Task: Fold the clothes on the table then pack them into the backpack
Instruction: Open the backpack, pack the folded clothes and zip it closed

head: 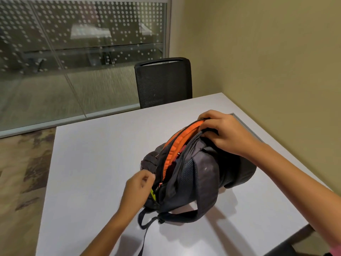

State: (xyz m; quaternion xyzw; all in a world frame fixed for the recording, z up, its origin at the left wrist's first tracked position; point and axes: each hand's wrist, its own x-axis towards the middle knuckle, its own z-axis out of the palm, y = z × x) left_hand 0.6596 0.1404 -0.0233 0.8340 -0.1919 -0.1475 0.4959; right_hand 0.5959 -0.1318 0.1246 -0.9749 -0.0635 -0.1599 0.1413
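Left hand (139, 183) at 7 o'clock, fingers pinched, apparently on zip pull at near end of opening. One dark grey fabric backpack with orange-lined zip (191, 169) mid white tabletop (92, 163), long axis 7 to 1 o'clock. Right hand (221, 132) at 1 o'clock, clamped on far rim. No loose clothes visible; likely zipping shut. One black mesh chair (163, 82) beyond.

Left hand (137, 189) and right hand (224, 132) were bare: no gloves, rings, watch or wristband seen. Both forearms were uncovered up to frame edge, no sleeves on them. Sliver of pink fabric (336, 251) showed at bottom right corner by right arm; garment type could not be told.
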